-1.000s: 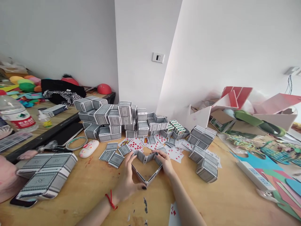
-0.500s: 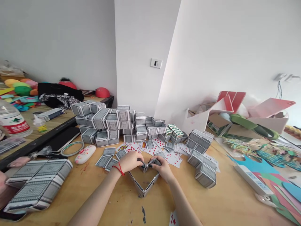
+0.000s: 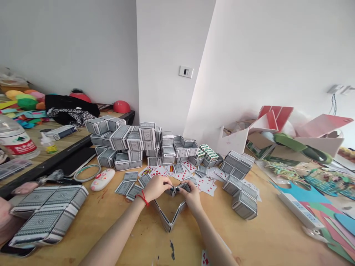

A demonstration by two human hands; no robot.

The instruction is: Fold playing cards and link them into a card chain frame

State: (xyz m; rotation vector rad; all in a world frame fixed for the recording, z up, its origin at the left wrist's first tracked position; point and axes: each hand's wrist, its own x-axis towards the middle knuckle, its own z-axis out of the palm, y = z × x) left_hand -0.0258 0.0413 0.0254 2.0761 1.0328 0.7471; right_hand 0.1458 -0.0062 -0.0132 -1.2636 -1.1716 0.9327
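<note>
A heart-shaped frame made of folded playing cards with grey patterned backs stands on the table, its point toward me. My left hand pinches the far edge of the frame near the notch. Close beside it, my right hand grips the same inner edge from the right, its fingertips nearly meeting the left ones. Fingers partly hide the notch. Loose playing cards, some face up, lie just beyond my hands. A card lies partly under my right forearm.
Stacked card blocks rise at the back left; another group of card blocks stands right. At left, another person's hand is at a flat card block. A mouse-shaped white case and power strip lie to the sides.
My hands have drawn closer together at the frame's notch, the left fingers shifting right. The view has shifted slightly. The frame stays in place on the table.
</note>
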